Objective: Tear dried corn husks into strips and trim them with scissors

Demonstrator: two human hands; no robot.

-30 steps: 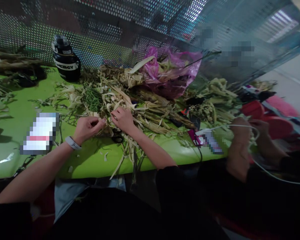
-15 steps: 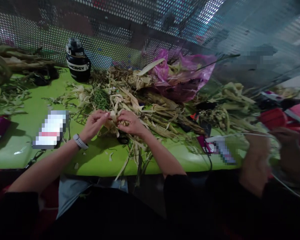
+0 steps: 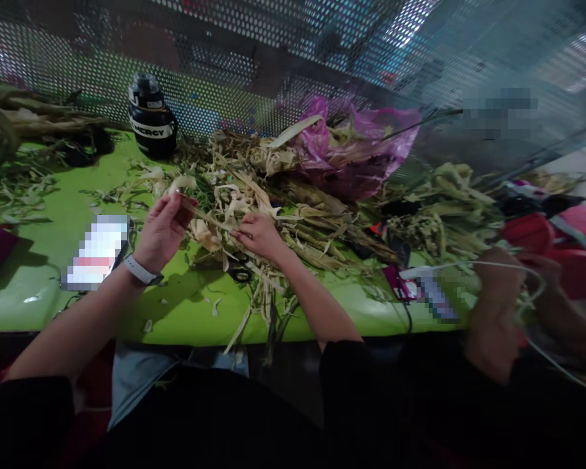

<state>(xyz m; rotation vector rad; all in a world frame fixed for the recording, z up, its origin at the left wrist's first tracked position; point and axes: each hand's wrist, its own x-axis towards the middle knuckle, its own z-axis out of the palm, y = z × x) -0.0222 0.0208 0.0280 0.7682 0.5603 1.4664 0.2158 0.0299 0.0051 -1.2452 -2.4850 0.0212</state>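
Note:
My left hand (image 3: 162,229), with a pale watch on its wrist, pinches one end of a thin, pale strip of dried husk (image 3: 206,216). The strip runs taut to the right, down to my right hand (image 3: 261,236), whose fingers are closed on its other end. A curled pale end sticks up above my left fingertips. Beneath both hands spreads a heap of dried husks (image 3: 254,189) and leaf strips. Just below my right hand, black scissor-like handle loops (image 3: 240,273) poke out from under the husks.
A black bottle (image 3: 152,124) and a pink plastic bag (image 3: 366,150) stand behind the heap, against a perforated metal screen (image 3: 254,85). On the green table (image 3: 185,319) a phone (image 3: 97,251) lies to the left. Another person's hands (image 3: 501,286) work at the right with a white cord.
My left hand has moved left and slightly up, away from my right hand, drawing the strip out between them. My right hand has shifted only a little.

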